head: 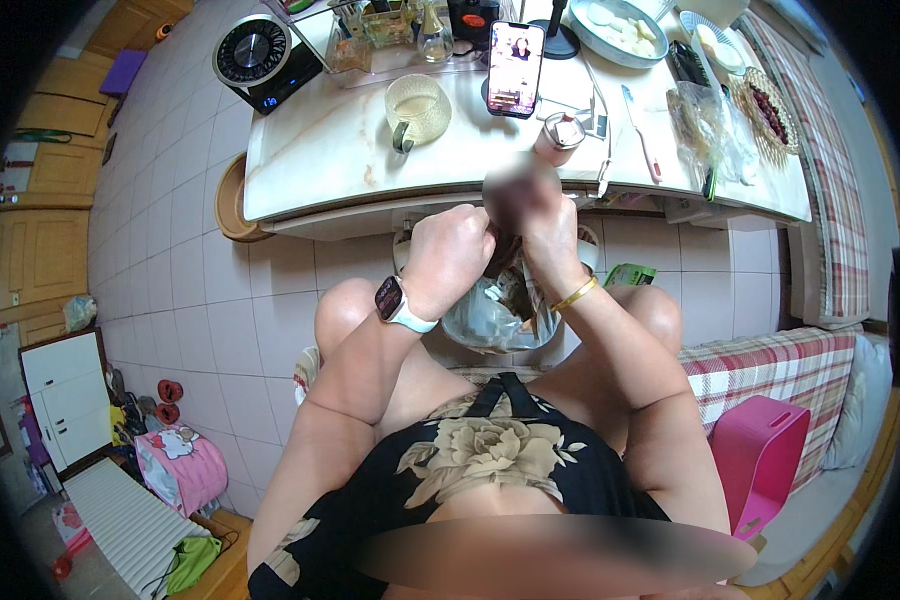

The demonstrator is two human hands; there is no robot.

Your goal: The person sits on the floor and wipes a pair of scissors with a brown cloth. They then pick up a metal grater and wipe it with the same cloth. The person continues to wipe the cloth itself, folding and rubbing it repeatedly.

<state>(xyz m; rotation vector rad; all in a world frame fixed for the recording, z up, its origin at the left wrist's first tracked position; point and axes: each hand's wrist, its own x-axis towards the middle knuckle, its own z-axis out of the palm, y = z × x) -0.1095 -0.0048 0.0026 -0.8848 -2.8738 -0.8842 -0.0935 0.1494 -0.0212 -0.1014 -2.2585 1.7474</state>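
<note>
Both hands meet in front of my knees, close to the table's near edge. My left hand (450, 251), wearing a watch with a pale strap, is curled with its fingertips against a dark brown item (504, 251). From the other side my right hand (553, 244), with a gold bangle on the wrist, closes on the same item. A blurred patch hides the item's upper part and some right-hand fingers, so its kind is unclear. Below the hands, between my legs, stands a waste bin lined with a clear plastic bag (480, 319), holding scraps.
On the marble-look table (315, 165) stand a glass mug (418, 110), a phone (514, 69) on a stand, a pink-lidded cup (560, 139), a peeler-like tool (643, 139) and a bowl of pale pieces (619, 31). A pink plastic basket (757, 457) sits at right.
</note>
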